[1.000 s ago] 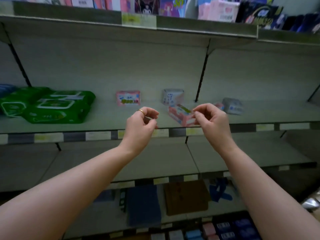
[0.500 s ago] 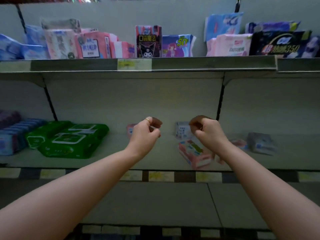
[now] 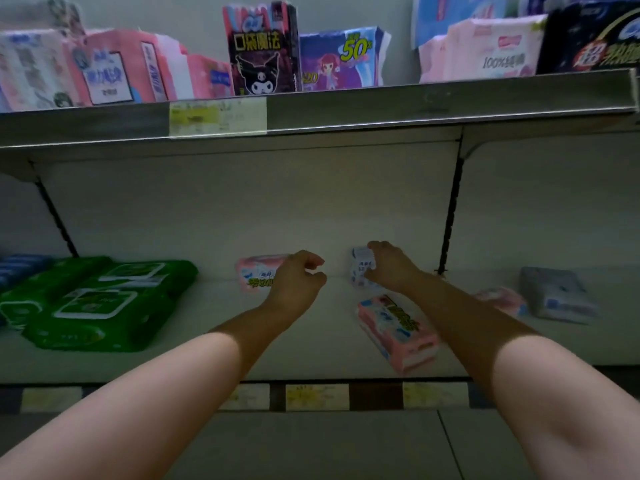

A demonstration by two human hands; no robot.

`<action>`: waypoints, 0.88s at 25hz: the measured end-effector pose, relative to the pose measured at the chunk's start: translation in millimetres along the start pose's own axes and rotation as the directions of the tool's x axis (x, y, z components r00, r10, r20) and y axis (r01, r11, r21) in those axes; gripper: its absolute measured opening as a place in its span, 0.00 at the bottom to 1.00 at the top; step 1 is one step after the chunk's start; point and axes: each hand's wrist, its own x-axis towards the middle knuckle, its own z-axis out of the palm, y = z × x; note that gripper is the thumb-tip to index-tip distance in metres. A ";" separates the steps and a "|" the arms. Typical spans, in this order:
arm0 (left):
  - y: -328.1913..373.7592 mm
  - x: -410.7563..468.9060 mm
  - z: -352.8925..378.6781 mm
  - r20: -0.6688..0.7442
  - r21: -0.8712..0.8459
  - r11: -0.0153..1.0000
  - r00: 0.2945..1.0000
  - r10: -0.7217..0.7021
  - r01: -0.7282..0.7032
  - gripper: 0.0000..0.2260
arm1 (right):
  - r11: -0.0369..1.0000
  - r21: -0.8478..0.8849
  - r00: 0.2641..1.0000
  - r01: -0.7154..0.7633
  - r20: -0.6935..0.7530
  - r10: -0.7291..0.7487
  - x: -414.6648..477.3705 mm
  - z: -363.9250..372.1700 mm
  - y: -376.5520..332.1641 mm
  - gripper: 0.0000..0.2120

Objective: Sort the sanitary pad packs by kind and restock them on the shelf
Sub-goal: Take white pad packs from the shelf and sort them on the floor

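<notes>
While the right hand (image 3: 391,268) curls its fingers over the top of a small white-and-blue pad pack (image 3: 361,270) at the back of the middle shelf (image 3: 311,344), the left hand (image 3: 298,282) hangs just beside it with fingers curled in, grasping nothing. That left hand partly covers a pink pad pack (image 3: 256,273) standing upright against the back wall. Nearer the front edge, under the right forearm, a second pink pack (image 3: 398,332) lies flat and skewed, with blue and yellow print. A third pink pack (image 3: 502,299) peeks out beyond the forearm, and a grey-blue pack (image 3: 554,296) lies flat further right. So this shelf carries three pink packs, one white-and-blue, one grey-blue. At its left end sit two green packs with white lid flaps (image 3: 97,303), touching each other, and blue packs (image 3: 20,268) cut off by the edge. On the upper shelf (image 3: 415,105), packs stand in a row: several pink ones, a black cartoon-character pack (image 3: 263,50), a purple one marked 50 (image 3: 341,58).
</notes>
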 end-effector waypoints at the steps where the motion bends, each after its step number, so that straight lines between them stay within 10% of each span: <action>1: -5.2 8.4 1.5 0.026 0.011 1.000 1.000 -0.007 0.007 0.11 | 0.998 -0.064 1.000 -0.016 0.011 0.017 10.3 5.9 3.6 0.31; 11: -53.2 57.5 14.7 0.154 0.052 0.997 0.986 -0.058 0.050 0.12 | 0.830 -0.523 0.978 -0.192 -0.032 0.206 62.6 42.5 20.6 0.30; 22: -21.4 16.5 17.7 0.111 -0.129 0.989 0.992 -0.064 0.079 0.39 | 0.998 -0.044 0.997 0.042 -0.067 -0.045 -13.8 -54.8 -28.4 0.32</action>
